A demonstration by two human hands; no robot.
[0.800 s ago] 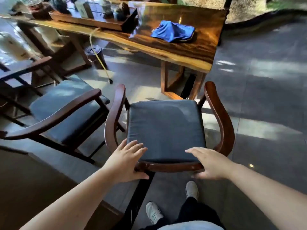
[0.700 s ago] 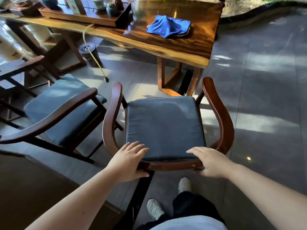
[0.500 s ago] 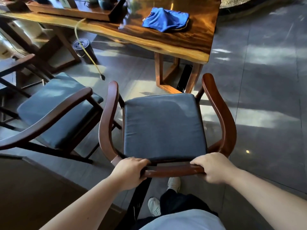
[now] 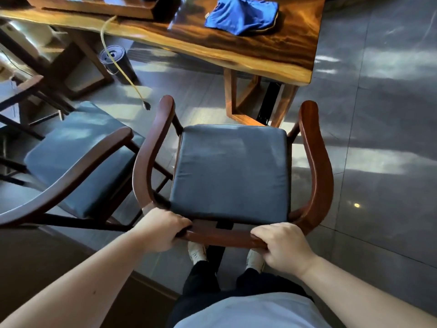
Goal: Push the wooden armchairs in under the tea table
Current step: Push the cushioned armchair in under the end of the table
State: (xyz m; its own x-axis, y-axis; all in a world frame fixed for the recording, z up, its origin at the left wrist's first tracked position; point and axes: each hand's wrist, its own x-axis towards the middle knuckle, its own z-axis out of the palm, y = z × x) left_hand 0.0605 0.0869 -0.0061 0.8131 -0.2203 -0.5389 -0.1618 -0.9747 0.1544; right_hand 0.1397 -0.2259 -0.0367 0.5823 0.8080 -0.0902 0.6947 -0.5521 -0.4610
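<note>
Reddish-brown wood forms the curved back rail and arms of the armchair point(image 4: 314, 162) in the centre of the frame, and a dark blue-grey cushion point(image 4: 230, 171) fills its seat. The left hand point(image 4: 160, 229) is closed over the back rail at the lower centre, fingers curled on top and thumb below. The right hand point(image 4: 282, 246) grips the same rail just to the right, fingers wrapped over its edge. Both arms are bare. Below the rail, two light shoes point(image 4: 196, 253) and dark trousers show.

The chair stands on the grey tiled floor point(image 4: 378, 138), its front near the table leg point(image 4: 246, 100) but not under the top. The tea table point(image 4: 248, 50), a glossy slab of streaked golden-brown wood, runs across the top of the frame. A crumpled blue cloth point(image 4: 241, 15) lies on it at upper centre, with a small pale tag on its left edge too small to read. A wooden tray point(image 4: 94, 5) sits on the table at upper left.

A second armchair point(image 4: 71, 162) with the same kind of cushion stands at the left, angled, just beside the first. Behind it, a dark cylindrical bin point(image 4: 117, 62) stands under the table, and a yellowish hose point(image 4: 123, 74) hangs from the table edge past it to the floor. No writing is legible anywhere.
</note>
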